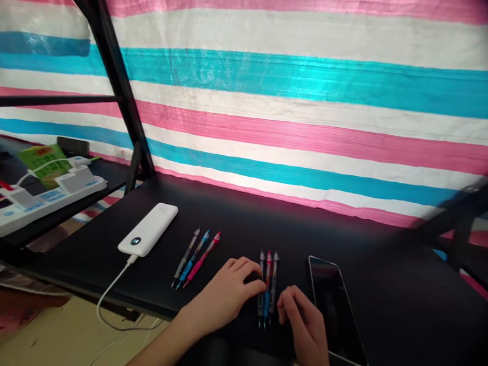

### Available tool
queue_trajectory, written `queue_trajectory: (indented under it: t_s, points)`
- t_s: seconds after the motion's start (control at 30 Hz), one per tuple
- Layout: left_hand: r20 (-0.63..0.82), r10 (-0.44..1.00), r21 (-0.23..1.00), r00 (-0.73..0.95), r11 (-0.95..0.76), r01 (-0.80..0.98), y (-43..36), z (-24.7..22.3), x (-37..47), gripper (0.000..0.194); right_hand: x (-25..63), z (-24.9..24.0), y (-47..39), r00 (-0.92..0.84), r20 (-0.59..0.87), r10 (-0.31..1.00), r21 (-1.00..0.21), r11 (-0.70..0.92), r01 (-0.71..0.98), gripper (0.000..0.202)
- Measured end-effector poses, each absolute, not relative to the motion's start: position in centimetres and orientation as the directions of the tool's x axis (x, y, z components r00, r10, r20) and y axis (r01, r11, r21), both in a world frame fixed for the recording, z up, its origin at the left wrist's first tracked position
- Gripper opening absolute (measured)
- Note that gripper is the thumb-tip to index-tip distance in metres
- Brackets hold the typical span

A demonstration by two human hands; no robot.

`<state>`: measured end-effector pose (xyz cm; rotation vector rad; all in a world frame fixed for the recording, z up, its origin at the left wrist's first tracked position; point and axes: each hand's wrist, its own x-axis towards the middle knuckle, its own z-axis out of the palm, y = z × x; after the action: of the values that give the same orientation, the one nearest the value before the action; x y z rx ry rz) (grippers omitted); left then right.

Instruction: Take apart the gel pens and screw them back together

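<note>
Three click pens lie side by side on the black desk (235, 204), tips towards me: a left grey pen (260, 302), a middle pen (268, 281) with a red top and blue grip, and a right grey pen (273, 281). My left hand (235, 285) rests at their left side, thumb and forefinger apart, touching the left pen. Just right of the pens, my right hand (302, 320) is curled closed; nothing shows in it. Farther left lie another grey pen (185, 258), a blue pen (192, 259) and a pink-red pen (202, 260).
A black phone (337, 311) lies right of my right hand. At the left is a white power bank (148, 230) with a white cable (103, 301) hanging over the front edge. A power strip (44, 204) sits beyond a black frame post (115, 75). Striped sheeting (293, 77) hangs behind.
</note>
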<state>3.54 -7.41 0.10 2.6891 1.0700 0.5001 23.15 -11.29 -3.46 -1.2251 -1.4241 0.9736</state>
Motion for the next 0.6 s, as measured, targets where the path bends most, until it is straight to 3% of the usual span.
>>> queue_trajectory:
  t_s: [0.37,0.5,0.6]
  points:
    - [0.275,0.685,0.124,0.675,-0.722,0.681,-6.4,-1.0,2.6,0.031,23.3,-3.2,-11.0,0.027,0.216,0.976,-0.962,0.208,0.176,0.039]
    - [0.336,0.665,0.143,0.668,-0.736,0.661,-7.0,-0.2,2.4,0.037,23.1,-2.6,-11.1,-0.002,0.25,0.968,-0.936,0.242,0.255,0.028]
    - [0.408,0.648,0.117,0.643,-0.736,0.667,-7.5,0.3,2.6,0.037,22.9,-2.5,-11.1,-0.096,0.264,0.96,-0.893,0.281,0.352,0.031]
